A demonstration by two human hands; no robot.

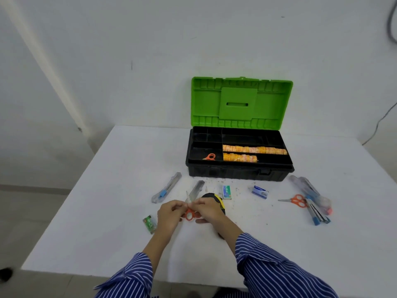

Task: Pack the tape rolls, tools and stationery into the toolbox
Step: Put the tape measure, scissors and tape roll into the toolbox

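Observation:
The black toolbox (238, 171) stands open at the back of the table, its green lid (240, 102) upright. Its tray holds two rows of orange tape rolls (253, 149) and an orange-handled pair of scissors (209, 157). Near the table's middle, my left hand (169, 214) and my right hand (209, 209) together hold another orange-handled pair of scissors (189, 215) in a clear wrapper, fingers pinching at its top. A yellow-black tape measure (217, 200) lies just behind my right hand.
On the white table (107, 211) lie two wrapped utility knives (166, 188), a green staple box (226, 192), a blue staple box (260, 191), a small green packet (149, 223), loose orange scissors (295, 200) and a pile of wrapped pens and cutters (313, 201).

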